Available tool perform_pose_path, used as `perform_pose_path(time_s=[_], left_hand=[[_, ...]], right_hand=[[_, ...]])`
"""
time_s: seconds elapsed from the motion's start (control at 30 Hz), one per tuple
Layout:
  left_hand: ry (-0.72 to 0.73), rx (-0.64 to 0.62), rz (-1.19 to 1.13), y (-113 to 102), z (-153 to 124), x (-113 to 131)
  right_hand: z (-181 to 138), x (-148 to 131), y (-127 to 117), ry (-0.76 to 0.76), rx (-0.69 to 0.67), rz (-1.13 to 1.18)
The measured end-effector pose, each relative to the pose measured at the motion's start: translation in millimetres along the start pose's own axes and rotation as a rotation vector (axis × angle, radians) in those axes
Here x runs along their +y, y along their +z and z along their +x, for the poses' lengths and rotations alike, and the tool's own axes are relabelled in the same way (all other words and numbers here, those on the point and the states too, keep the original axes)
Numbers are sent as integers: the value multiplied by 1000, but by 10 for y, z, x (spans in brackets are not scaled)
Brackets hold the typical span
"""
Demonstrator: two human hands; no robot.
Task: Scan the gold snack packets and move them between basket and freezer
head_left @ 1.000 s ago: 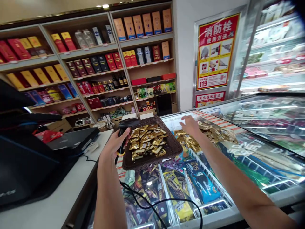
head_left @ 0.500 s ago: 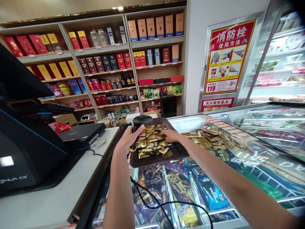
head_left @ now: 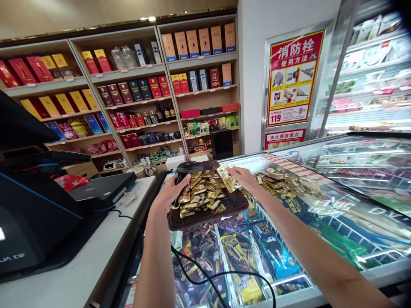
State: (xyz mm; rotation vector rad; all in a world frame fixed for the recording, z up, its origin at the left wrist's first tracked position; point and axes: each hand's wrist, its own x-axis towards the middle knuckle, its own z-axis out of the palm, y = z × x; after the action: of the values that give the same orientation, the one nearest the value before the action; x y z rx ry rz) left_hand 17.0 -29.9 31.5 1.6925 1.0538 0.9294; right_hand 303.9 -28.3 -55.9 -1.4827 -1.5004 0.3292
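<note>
My left hand is wrapped round the handle of a black barcode scanner, whose head points over the basket. Between the fingers of my right hand is a gold packet, held up over the basket's right side. Many small gold packets lie heaped in the dark brown woven basket, which rests on the glass top of a freezer. To the right of my right hand, a loose pile of similar gold packets lies on the glass.
Under the freezer glass are bagged goods in wire baskets. A black cable loops across the front. On the left, a white counter carries a dark checkout machine. Shelves of boxes stand behind, beside a red wall poster.
My right hand has come up from the heap in the basket and now holds a gold packet. My left hand still grips the scanner. The whole view has shifted slightly.
</note>
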Motion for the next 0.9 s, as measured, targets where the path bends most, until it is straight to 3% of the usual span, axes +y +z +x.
perform_pose_path(time_s=[0.1,0.37,0.6,0.73,0.9], left_hand=[[2,-49,36,90,-1,37],[17,-163,120,359,25,71],[72,-170,140,526,39,97],[113,-151,149,529,64,66],[125,-146,154,507,79,37]], right_hand=[[-4,114,-151,5,-6,-1],[18,78,-507,213,-99,362],[56,179,-532,285,-108,347],[44,127,-547,326,-141,387],[63,185,-546,301,-142,258]])
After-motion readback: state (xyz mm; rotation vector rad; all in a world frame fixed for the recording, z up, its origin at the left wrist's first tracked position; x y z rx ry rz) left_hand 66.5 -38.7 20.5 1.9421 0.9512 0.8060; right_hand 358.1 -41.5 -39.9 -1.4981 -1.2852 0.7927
